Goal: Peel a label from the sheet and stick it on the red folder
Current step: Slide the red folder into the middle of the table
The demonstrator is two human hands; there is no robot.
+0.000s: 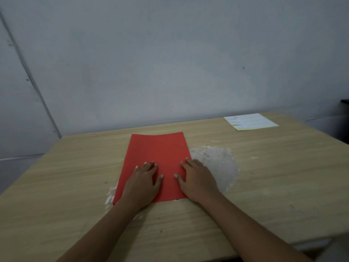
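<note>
Here, 1 red folder (158, 159) lies flat near the middle of the wooden table (273, 176), its long sides running from near to far, and 2 bare hands press down on its near half. The left hand (144, 183) lies palm down, fingers spread flat and grasping nothing, on the folder's near left part, the wrist crossing the near edge. The right hand (196, 179) lies the same way, flat and grasping nothing, over the folder's near right corner, its outer side spilling past the right edge onto the table. 1 label sheet (251, 121) sits at the far right of the table, well apart from the folder and close to the far edge by the wall (170, 63); some of its labels look lifted or gone at the left end, though I cannot tell how many. 1 rough white patch (217, 163) marks the tabletop just right of the folder, with white flecks showing at the folder's near left corner too. Bare wood lies open on the left, on the right, and between folder and sheet.
</note>
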